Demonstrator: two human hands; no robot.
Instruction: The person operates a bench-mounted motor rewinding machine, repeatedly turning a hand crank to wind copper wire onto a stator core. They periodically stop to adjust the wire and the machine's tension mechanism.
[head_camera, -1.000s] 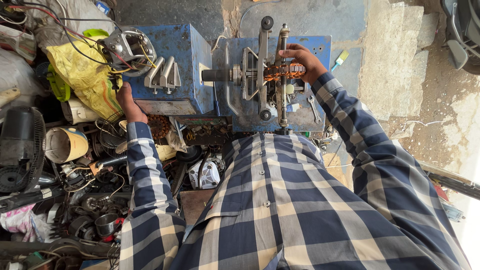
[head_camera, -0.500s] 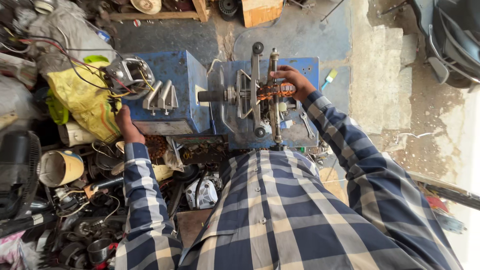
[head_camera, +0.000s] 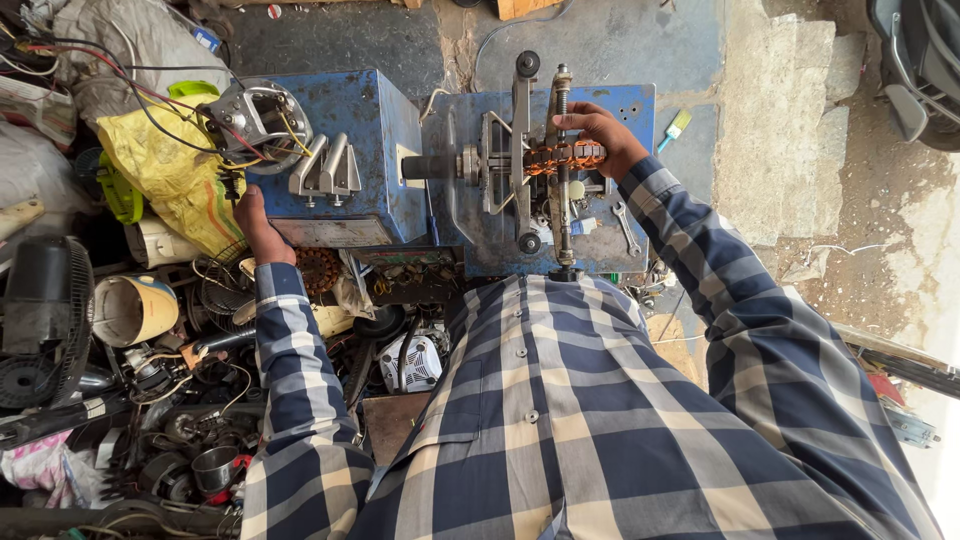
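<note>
While the right hand (head_camera: 598, 135) stays closed on the copper coil (head_camera: 565, 157), little changes in the head view.
Left hand (head_camera: 258, 222) keeps gripping the blue box (head_camera: 365, 110) edge; the coil sits on the winding machine (head_camera: 520, 150) under its fingers.

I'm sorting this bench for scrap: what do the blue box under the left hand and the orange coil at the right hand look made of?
Blue box: apparently sheet metal, painted blue, with chipped, worn edges. Orange coil: looks like copper wire, given its shiny reddish-orange strands wound in bundles, probably enamelled. Left hand rests at the box's edge; right hand touches the coil.
</note>
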